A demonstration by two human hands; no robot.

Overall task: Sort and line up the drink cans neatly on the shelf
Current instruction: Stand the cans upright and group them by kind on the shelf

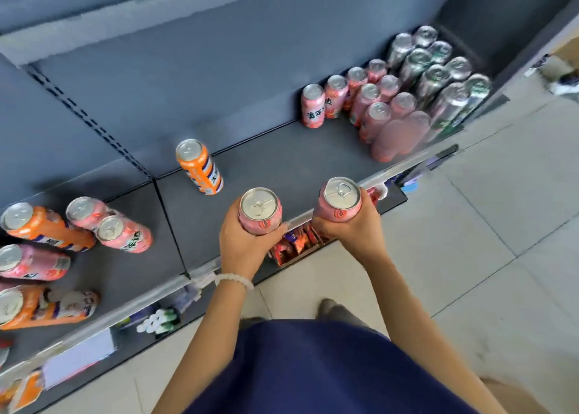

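Observation:
My left hand (241,241) grips an upright pink can (260,211) over the front edge of the dark grey shelf (282,162). My right hand (354,225) grips a second pink can (341,200) just to the right, above the shelf's front rail. Several pink cans (366,100) stand in rows at the far right of the shelf, with several silver-green cans (438,72) lined up beside them. A single orange can (200,166) stands alone mid-shelf. Loose orange and pink cans (84,228) stand jumbled at the left.
The shelf's back panel (188,68) rises behind the cans, with an upper shelf edge above. Snack packets (294,241) and small bottles (159,319) sit on lower shelves under the front rail. Pale tiled floor (470,241) lies to the right.

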